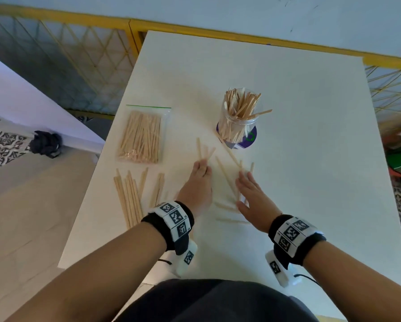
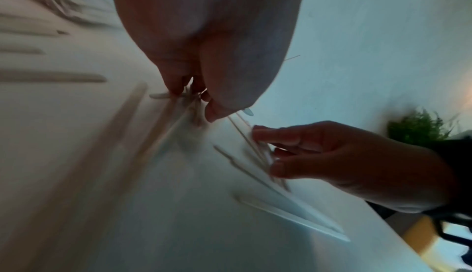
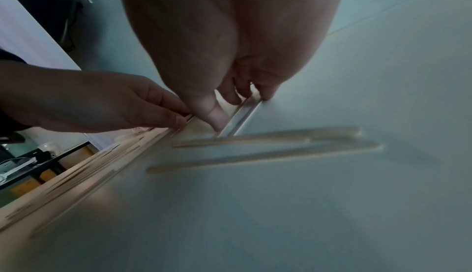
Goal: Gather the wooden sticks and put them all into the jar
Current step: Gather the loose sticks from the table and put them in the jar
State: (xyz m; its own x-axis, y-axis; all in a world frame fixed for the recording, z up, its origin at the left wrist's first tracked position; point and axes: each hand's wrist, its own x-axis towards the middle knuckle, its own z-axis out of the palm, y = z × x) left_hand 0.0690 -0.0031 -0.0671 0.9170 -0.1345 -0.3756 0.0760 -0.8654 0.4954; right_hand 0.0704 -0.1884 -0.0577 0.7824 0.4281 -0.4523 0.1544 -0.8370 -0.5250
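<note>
A clear jar (image 1: pixel 240 119) crammed with wooden sticks stands on a purple disc at the table's centre. My left hand (image 1: pixel 203 167) pinches the near ends of a few sticks (image 1: pixel 204 151) that fan out toward the jar; in the left wrist view its curled fingertips (image 2: pixel 178 91) grip them. My right hand (image 1: pixel 243 180) lies flat with straight fingers over more loose sticks (image 1: pixel 225 175), and its thumb (image 3: pixel 217 118) presses the table. Other sticks (image 3: pixel 255 157) lie nearer to me. A row of sticks (image 1: pixel 130 196) lies at the left.
A clear zip bag (image 1: pixel 141 135) full of sticks lies left of the jar. The white table (image 1: pixel 311 159) ends in a left edge beside the stick row. A yellow railing (image 1: pixel 264 40) runs behind the table, and a second white surface (image 1: pixel 20 101) stands at far left.
</note>
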